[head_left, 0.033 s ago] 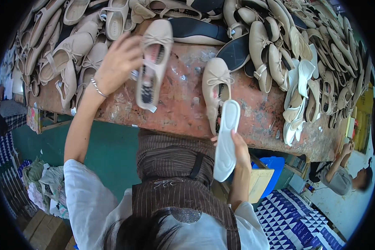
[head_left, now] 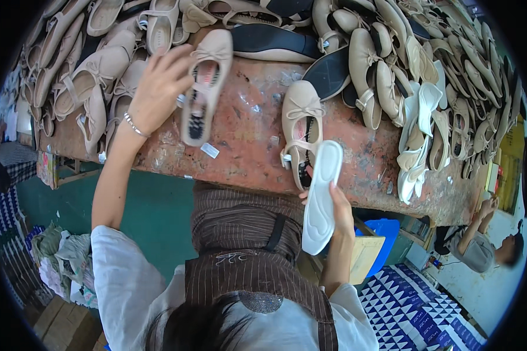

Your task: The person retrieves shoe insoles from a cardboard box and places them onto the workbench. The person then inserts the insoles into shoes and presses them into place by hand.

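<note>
My left hand (head_left: pixel 158 88) is at the side of a beige bow-front shoe (head_left: pixel 216 47), its curled fingers against the edge by the strap. The shoe is slightly blurred, toe pointing away from me, with a dark patterned inside. My right hand (head_left: pixel 342 213) grips a white padded insole (head_left: pixel 322 202), held tilted over the table's near edge. Behind the insole stands a second beige bow-front shoe (head_left: pixel 301 111), its heel partly covered. Fingertips of my right hand show beside that heel; whether they touch it I cannot tell.
Beige shoes (head_left: pixel 99 70) crowd the left and back of the worn red table (head_left: pixel 251 158). Several white insoles (head_left: pixel 415 158) lie among more shoes at the right. A small white label (head_left: pixel 209 150) rests near the front edge. Another person (head_left: pixel 486 243) is at far right.
My left hand and the beige shoe have shifted left together, uncovering the small white label. The shoe behind the insole has turned slightly, and the insole has moved a little to the right.
</note>
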A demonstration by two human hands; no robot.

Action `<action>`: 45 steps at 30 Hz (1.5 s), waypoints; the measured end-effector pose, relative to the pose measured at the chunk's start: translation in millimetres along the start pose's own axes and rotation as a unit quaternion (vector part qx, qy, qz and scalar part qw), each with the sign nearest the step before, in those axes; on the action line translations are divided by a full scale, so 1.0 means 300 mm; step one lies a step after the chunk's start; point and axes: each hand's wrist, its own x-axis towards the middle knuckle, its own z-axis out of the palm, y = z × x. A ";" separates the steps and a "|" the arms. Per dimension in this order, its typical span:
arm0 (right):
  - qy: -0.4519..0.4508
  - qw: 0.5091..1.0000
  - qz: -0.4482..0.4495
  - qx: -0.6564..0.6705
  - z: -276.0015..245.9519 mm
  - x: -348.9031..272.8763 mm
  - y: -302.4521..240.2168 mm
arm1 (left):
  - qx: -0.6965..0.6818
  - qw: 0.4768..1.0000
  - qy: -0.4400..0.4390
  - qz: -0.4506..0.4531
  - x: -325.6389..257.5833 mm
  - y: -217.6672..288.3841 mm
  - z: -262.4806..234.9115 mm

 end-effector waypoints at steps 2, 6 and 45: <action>-0.007 0.992 -0.069 0.109 -0.007 -0.005 0.006 | -0.051 0.994 0.049 -0.088 -0.007 0.079 -0.009; -0.037 0.970 -0.149 0.187 -0.034 0.024 -0.040 | -0.403 0.871 -0.062 -0.275 0.014 0.525 0.084; 0.021 0.706 -0.445 -0.550 0.404 0.291 0.085 | -0.501 0.641 0.140 -0.564 -0.338 0.518 0.227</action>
